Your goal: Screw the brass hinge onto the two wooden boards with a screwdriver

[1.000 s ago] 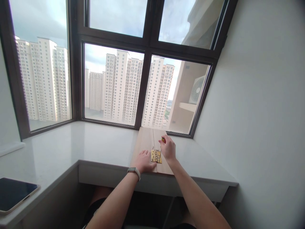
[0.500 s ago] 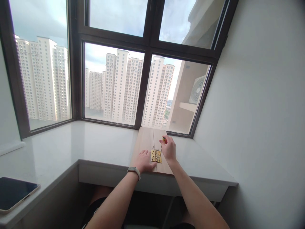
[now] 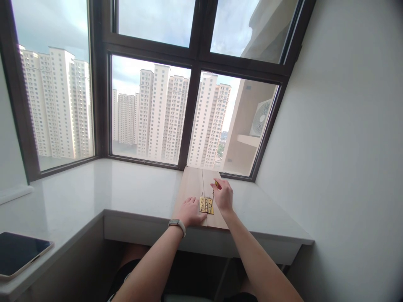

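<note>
Two light wooden boards (image 3: 192, 180) lie side by side on the white sill, with a narrow seam between them. A brass-coloured hinge (image 3: 206, 205) lies open across the seam, its knuckle along the gap. My left hand (image 3: 190, 212) rests flat on the left board, fingers spread, with the thumb by the hinge's near edge. My right hand (image 3: 223, 196) is closed round the yellow-and-black handle of a screwdriver (image 3: 217, 183). Its thin shaft points down to the right leaf of the hinge. The tip is too small to make out clearly.
Small screw-like pieces (image 3: 202, 194) lie just beyond the hinge. A tablet (image 3: 22, 255) rests on the white sill (image 3: 138, 184) at the far left. Dark-framed windows (image 3: 185, 126) rise behind the boards, and a white wall (image 3: 343, 126) stands to the right.
The screwdriver handle leans slightly differently in my right hand. My left hand stays in place on the board, and the hinge has not visibly moved.
</note>
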`<state>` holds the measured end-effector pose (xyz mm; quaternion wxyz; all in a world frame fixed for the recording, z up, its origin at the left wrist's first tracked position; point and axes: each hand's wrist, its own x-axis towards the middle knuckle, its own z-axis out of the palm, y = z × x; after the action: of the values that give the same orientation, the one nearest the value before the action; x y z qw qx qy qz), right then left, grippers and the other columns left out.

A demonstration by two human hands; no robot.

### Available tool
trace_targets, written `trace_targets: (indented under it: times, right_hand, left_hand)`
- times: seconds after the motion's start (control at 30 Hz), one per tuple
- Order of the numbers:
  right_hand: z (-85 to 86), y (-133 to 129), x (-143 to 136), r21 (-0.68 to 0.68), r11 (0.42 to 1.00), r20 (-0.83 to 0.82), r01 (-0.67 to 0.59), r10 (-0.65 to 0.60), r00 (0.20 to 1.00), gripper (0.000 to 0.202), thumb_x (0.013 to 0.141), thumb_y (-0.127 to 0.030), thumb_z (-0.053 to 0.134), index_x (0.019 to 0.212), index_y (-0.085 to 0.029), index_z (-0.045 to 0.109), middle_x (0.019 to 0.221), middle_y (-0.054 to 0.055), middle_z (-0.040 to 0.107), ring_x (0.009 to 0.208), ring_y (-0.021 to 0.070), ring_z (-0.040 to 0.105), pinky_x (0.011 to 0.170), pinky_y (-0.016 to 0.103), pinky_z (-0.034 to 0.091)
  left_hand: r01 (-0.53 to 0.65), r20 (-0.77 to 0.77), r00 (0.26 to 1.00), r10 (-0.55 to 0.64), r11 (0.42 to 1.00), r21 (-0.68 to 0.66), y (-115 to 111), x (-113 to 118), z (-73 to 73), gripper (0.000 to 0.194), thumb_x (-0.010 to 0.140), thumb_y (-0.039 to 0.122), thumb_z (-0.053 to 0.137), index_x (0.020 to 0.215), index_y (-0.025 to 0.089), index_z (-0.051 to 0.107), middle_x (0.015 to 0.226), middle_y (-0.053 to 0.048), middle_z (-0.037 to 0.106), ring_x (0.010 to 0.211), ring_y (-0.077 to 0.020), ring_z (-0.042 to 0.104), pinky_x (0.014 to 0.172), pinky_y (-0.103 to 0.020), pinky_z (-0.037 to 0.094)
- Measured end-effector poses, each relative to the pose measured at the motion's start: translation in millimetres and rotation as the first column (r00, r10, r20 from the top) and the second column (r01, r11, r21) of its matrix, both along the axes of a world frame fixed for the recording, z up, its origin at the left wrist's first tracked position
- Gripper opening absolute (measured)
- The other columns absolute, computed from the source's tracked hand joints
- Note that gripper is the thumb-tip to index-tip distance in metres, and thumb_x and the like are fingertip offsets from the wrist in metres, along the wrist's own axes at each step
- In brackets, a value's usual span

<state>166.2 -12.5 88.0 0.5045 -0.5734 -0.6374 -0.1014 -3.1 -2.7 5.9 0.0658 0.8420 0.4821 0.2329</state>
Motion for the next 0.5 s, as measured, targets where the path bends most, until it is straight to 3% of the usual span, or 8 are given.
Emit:
trace_targets:
  times: [0.23,0.5]
  right_hand:
    - [-2.3,1.7,-2.9,0.026,0.988,-0.033,-0.153,0.154,0.988,0.037,0.1,-0.031,0.048,0.13,-0.017,0.066,0.121,0.013,0.07,0.103,0.0234,0.067,0.092,0.035,0.055]
    - [-10.6,6.9,2.0,0.123,0.99,-0.022,-0.067,0.071,0.997,0.037,0.096,-0.043,0.06,0.121,-0.018,0.069,0.101,0.012,0.072,0.08,0.0235,0.066,0.077,0.039,0.057]
  left_hand:
    - [0.003,-0.006,1.0,-0.003,1.0,-0.01,0.0,0.5,0.3,0.079,0.081,0.07,0.048,0.14,0.017,0.052,0.148,-0.016,0.051,0.14,-0.0375,0.039,0.118,-0.046,0.026]
    - [-0.008,-0.001,1.0,0.008,1.0,0.016,0.6,1.1,-0.6,0.074,0.08,0.068,0.05,0.135,0.018,0.056,0.14,-0.016,0.057,0.135,-0.0377,0.044,0.115,-0.047,0.031]
